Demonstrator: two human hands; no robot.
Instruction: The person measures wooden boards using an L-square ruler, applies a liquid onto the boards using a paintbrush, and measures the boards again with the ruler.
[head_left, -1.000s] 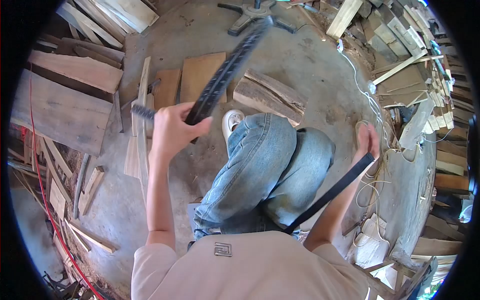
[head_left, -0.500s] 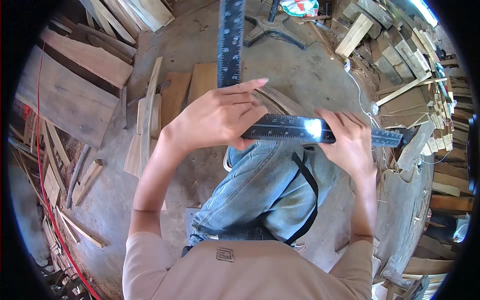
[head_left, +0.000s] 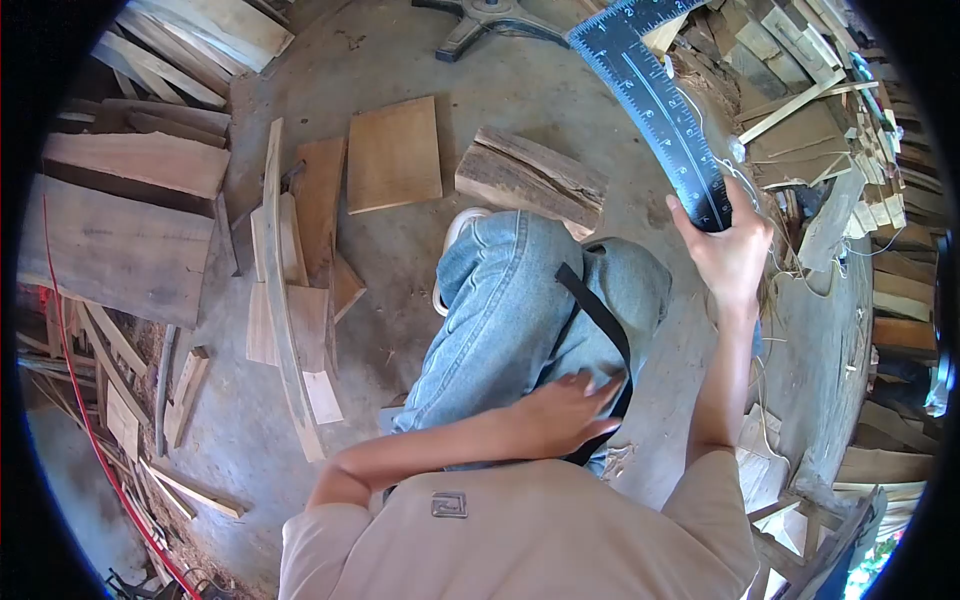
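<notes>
My right hand (head_left: 735, 255) grips the end of one leg of a black framing square (head_left: 655, 105) with white graduations. The square's corner is raised away from me, and its other leg runs off the top edge of the view. My left hand (head_left: 565, 415) rests low over my lap, fingers apart and nothing in them. Beside its fingertips hangs a black strap (head_left: 600, 320) across my jeans (head_left: 490, 310).
Beyond my knees lie a rough wood block (head_left: 530, 180) and a square board (head_left: 395, 155). Long strips (head_left: 275, 250) and planks (head_left: 120, 250) are at left, with a red cord (head_left: 85, 410). Scrap wood is piled at right; a dark stand base (head_left: 490, 20) is at top.
My left hand has let go of the framing square and dropped to my lap. My right hand has swung the square up and to the right.
</notes>
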